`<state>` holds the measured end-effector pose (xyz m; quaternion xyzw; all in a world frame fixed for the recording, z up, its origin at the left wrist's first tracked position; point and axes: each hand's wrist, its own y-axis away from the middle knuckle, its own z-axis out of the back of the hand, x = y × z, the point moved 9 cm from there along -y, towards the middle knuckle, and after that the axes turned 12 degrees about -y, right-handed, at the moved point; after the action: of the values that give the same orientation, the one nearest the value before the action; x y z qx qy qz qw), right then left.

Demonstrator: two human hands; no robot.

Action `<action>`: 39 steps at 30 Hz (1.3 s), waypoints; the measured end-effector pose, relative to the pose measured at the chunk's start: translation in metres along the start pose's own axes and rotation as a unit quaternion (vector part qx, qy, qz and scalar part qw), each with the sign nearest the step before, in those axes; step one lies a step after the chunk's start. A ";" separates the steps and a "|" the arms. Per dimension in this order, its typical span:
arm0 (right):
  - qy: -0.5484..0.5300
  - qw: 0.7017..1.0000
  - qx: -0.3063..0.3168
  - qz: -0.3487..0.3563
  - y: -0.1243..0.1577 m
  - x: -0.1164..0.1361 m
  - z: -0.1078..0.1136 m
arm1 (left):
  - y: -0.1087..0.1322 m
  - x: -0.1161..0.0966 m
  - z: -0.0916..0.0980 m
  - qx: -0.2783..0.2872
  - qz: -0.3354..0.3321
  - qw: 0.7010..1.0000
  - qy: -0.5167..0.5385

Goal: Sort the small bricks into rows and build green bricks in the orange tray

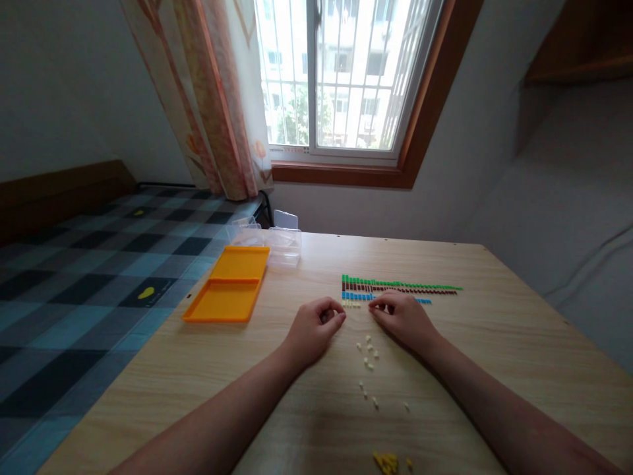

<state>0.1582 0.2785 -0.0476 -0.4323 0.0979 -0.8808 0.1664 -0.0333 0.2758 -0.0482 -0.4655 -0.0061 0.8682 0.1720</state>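
Observation:
My left hand [316, 328] rests on the wooden table, thumb and index finger curled together at the left end of a short row of small cream pieces [352, 305]. Just right of that row is my right hand [404, 319], its fingertips pinched close to the tabletop. Whatever either pinch holds is too small to make out. Beyond the hands lie longer rows of small green pieces [376, 282], brown pieces [420, 290] and blue pieces [353, 297]; my right hand covers part of the blue row. Loose cream pieces [368, 361] are scattered between my forearms.
A pile of yellow pieces [386, 463] sits at the near edge of view. To the left lies an open orange case [231, 302], with clear plastic boxes [285, 248] behind it. A checked bed [123, 264] adjoins the table's left side; a window [356, 79] is ahead.

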 end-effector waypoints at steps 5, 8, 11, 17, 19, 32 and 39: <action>0.026 0.999 0.021 -0.002 0.001 -0.003 -0.003 | 0.000 0.000 0.001 0.002 0.001 1.000 0.003; 0.023 0.999 0.033 0.007 0.002 0.003 -0.007 | 0.000 -0.001 0.000 0.005 0.003 1.000 0.004; 0.011 0.999 0.041 0.015 0.004 0.008 -0.008 | 0.000 -0.001 0.000 0.006 0.004 1.000 0.009; 0.009 0.998 0.055 0.024 0.005 0.005 -0.005 | 0.001 -0.001 0.001 0.004 0.003 1.000 0.008; 0.019 0.999 0.039 0.007 0.005 0.001 0.000 | 0.001 -0.001 0.001 0.003 0.003 1.000 0.005; 0.093 0.994 0.052 0.020 0.008 0.009 -0.005 | 0.001 -0.003 0.000 0.007 -0.001 1.000 0.011; 0.065 0.997 0.027 0.035 0.001 0.003 -0.007 | 0.000 -0.002 0.000 0.008 0.004 1.000 0.011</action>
<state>0.1514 0.2762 -0.0501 -0.3662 0.0999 -0.9028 0.2024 -0.0320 0.2749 -0.0467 -0.4738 0.0044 0.8636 0.1726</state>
